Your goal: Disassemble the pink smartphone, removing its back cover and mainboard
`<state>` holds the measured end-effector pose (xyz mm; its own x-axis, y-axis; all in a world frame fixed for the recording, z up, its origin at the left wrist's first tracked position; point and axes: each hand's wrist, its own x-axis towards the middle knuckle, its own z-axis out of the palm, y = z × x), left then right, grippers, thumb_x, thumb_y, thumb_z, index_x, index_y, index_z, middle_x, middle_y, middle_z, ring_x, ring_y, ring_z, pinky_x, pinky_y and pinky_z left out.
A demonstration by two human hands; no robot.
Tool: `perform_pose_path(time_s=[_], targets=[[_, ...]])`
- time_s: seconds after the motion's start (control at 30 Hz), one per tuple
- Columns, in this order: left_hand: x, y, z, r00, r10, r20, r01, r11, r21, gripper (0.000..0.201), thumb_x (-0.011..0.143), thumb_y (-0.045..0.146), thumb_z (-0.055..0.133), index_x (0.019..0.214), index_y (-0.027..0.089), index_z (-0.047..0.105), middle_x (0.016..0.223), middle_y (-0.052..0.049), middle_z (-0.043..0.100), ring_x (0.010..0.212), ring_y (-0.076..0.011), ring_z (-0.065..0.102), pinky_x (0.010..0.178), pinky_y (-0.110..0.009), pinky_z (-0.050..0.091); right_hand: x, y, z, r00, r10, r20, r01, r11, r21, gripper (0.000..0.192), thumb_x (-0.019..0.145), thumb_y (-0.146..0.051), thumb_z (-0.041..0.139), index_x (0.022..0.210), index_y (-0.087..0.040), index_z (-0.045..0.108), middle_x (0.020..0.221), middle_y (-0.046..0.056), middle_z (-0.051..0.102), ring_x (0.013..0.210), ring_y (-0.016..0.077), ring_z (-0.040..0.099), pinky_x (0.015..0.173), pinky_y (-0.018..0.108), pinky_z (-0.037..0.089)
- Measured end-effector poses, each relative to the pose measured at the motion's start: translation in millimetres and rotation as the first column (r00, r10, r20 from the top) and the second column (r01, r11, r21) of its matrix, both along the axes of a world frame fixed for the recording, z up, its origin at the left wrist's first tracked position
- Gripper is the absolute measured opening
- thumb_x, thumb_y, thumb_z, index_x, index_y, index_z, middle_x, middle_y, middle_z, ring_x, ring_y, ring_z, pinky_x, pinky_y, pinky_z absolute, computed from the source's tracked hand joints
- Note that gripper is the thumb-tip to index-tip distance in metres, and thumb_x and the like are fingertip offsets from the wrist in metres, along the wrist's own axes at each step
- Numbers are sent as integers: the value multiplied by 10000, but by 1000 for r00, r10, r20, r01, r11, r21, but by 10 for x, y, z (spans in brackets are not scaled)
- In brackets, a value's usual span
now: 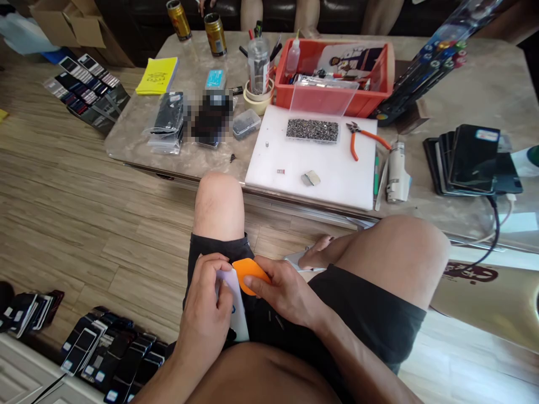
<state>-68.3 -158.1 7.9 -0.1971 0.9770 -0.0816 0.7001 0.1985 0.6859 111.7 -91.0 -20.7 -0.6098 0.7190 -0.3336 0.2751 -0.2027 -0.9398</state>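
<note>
Pliers (361, 138) lie right of the screw tray (312, 129) on the board (337, 179).

Through the head camera I saw black shorts (370, 314) reaching above bare knees, bare forearms with no sleeves or watch, and a bare torso below; one foot seemed to rest on a pale sandal (295, 259).

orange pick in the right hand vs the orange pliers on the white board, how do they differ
The orange pick is a flat rounded piece pinched in the right hand against the white phone that the left hand holds. The orange pliers have long thin handles and metal jaws and lie untouched on the white board. Both are orange.
</note>
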Motion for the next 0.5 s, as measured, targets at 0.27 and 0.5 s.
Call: perform_pose_path(time_s=[0.27,0.5], targets=[[13,13,11,1000,1,23,0,999,-34,229,921,118,482,1090,260,543,1210,-57,595,1117,-219,615,1004,-424,527,-148,-4,6,994,-93,-57,94,995,16,357,1067,-509,443,838,-238,480,696,-27,547,637,151,491,593,293,366],[8,22,-2,1000,6,-8,-6,1000,4,232,919,111,489,1087,260,547,1161,-45,611,1097,-208,622,1004,-408,526,-374,-94,-11,960,-279,-21,280,960,21,398,1062,-570,397,826,-252,438,649,-31,518,599,166,491,573,313,366]])
